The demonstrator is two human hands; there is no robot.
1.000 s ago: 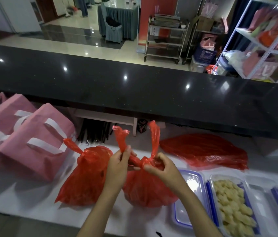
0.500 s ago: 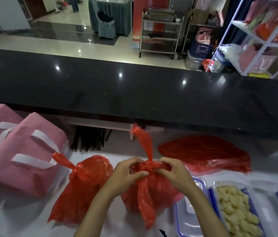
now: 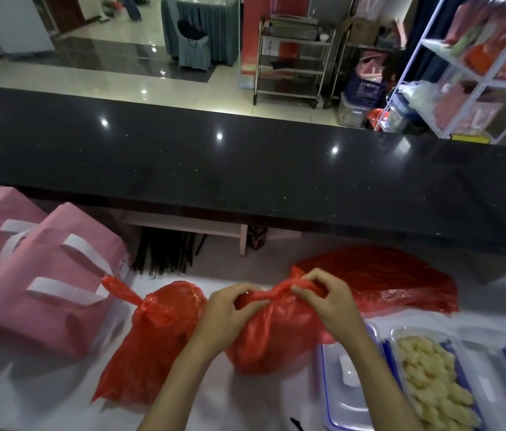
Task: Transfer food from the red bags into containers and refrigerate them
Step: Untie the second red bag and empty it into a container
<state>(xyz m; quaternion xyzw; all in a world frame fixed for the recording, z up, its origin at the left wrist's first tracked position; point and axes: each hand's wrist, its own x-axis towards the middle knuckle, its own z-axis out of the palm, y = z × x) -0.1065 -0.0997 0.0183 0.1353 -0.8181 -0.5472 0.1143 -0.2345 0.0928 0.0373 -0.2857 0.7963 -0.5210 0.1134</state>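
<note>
At the desk's (image 3: 43, 396) near right edge sit a clear lid (image 3: 343, 384) and, beside it, an open container (image 3: 432, 377) already holding pale food pieces. Just left of these, toward the middle of the desk, the knotted red bag (image 3: 273, 334) stands full. Both hands work its top: the left hand (image 3: 230, 309) pinches the twisted plastic on one side, the right hand (image 3: 326, 298) pinches the bunched handle on the other, fingers curled tight on the knot. A second tied red bag (image 3: 155, 334) leans just left, touching it. Farther back right lies a flattened red bag (image 3: 391, 279); pink carrier bags (image 3: 37, 284) crowd the far left edge. The plastic looks thin: a hard pull on the knot could tear it and spill food across the desk, or tip the bag onto the lid.
</note>
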